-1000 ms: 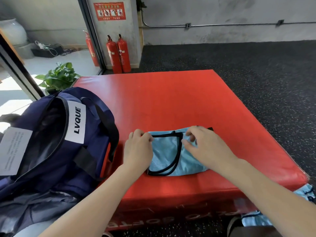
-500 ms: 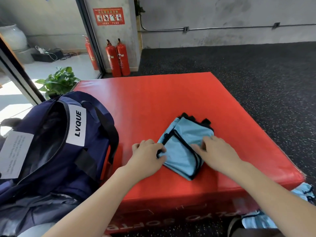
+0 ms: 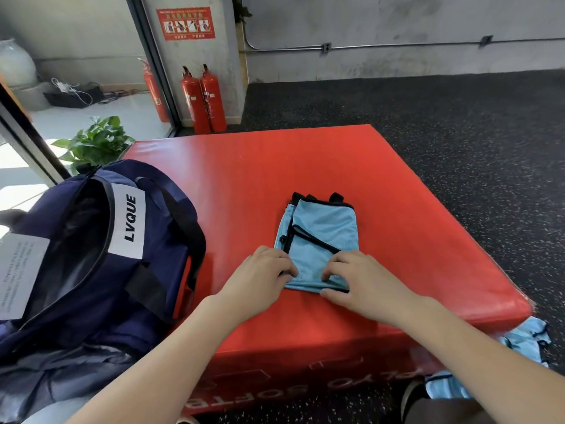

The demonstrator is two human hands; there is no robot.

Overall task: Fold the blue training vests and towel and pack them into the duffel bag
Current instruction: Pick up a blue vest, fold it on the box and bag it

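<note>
My two hands sit side by side at the near end of the folded blue vest (image 3: 319, 240), which lies on the red mat (image 3: 250, 179) close to its near edge, about midway along it. My left hand (image 3: 260, 278) has its fingers curled onto the vest's near left corner, fingertips on the cloth by the black trim. My right hand (image 3: 363, 281) pinches the near right corner, fingers bent on top and thumb along the front edge. The vest is a narrow packet (long side running away from me), black straps poking out at its far end and a black-edged flap crossing its top.

The navy duffel bag (image 3: 101, 255) stands at the mat's left edge, unzipped and gaping, with a white LVQUE label on its side; whether it rests on the mat I cannot tell. More blue vest cloth (image 3: 526, 338) lies on the floor by the mat's near right corner. Beyond the far left corner stand a potted plant (image 3: 94, 142) and red fire extinguishers (image 3: 203, 99).
</note>
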